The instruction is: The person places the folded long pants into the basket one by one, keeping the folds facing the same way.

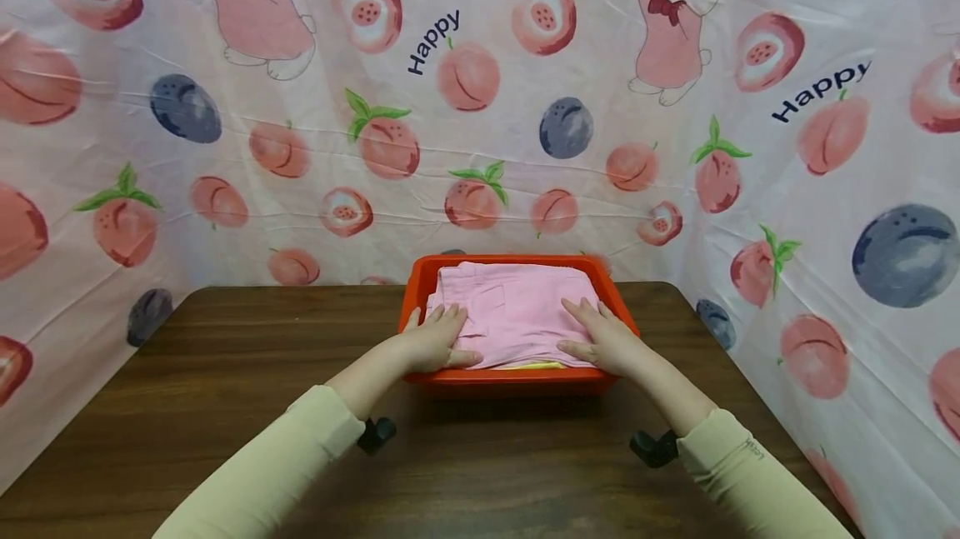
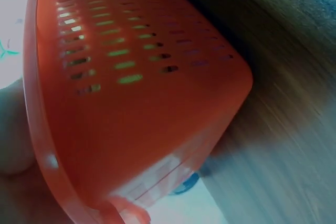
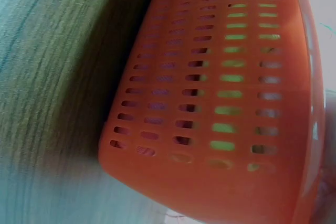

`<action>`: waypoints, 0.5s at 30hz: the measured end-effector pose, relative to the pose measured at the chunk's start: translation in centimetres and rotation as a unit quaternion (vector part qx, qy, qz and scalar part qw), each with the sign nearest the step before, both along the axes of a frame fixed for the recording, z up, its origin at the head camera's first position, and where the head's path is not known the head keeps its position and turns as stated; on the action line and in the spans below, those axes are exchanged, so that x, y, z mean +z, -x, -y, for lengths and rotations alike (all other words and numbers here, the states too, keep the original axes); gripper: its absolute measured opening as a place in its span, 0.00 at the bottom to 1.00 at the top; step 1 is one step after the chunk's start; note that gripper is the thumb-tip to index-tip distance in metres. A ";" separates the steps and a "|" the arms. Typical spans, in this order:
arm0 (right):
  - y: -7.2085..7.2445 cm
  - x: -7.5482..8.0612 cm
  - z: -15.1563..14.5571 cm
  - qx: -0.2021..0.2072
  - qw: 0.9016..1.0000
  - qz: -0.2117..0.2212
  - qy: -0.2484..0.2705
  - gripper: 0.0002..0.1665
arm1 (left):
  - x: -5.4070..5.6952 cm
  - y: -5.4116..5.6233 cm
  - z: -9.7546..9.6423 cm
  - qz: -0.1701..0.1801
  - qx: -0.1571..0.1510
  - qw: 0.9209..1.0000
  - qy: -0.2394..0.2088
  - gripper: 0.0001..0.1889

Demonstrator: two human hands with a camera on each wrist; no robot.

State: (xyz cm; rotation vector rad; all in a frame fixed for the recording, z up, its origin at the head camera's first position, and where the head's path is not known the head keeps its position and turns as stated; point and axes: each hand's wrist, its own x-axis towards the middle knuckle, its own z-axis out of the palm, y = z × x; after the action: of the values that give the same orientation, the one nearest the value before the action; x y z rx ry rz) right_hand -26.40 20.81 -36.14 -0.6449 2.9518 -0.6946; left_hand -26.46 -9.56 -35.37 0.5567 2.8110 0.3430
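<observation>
Folded pink cloth [image 1: 517, 314], apparently a garment with a stitched seam, fills the top of an orange-red plastic basket [image 1: 510, 376]. A strip of yellow cloth [image 1: 534, 366] peeks out beneath it along the near rim. My left hand [image 1: 435, 341] rests with spread fingers on the cloth's left side, its wrist over the basket's near left corner. On the right side my right hand [image 1: 603, 339] lies the same way, fingers extended on the pink cloth. Both wrist views show the basket's slotted wall [image 2: 121, 103], with yellow-green and purplish cloth behind the slots.
The basket stands at the far edge of a dark brown wooden table [image 1: 300, 372]. A white curtain [image 1: 480, 131] printed with peaches and rabbits hangs behind and along both sides. Black wrist-camera mounts [image 1: 655, 448] show under the forearms.
</observation>
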 end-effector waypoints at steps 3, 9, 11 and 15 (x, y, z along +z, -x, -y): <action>0.1 0.0 0.1 -0.002 1.000 0.003 -0.014 0.47 | -0.1 0.0 -0.4 -0.006 0.004 1.000 0.013 0.49; 0.4 0.0 0.2 -0.006 1.000 0.013 -0.026 0.48 | 0.0 -0.3 -0.8 -0.007 0.017 1.000 0.011 0.50; 0.4 0.1 0.2 -0.004 1.000 0.016 -0.026 0.48 | 0.1 -0.3 -0.8 -0.005 0.016 1.000 0.007 0.50; 0.3 0.1 0.0 0.006 0.999 0.022 -0.024 0.48 | 0.0 -0.4 -0.7 -0.003 0.005 1.000 -0.009 0.49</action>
State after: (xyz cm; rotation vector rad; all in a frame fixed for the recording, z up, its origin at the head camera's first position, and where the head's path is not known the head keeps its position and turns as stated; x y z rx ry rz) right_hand -26.74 20.84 -35.99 -0.6332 2.9119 -0.6277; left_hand -26.10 -8.89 -35.42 0.5476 2.8199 0.3686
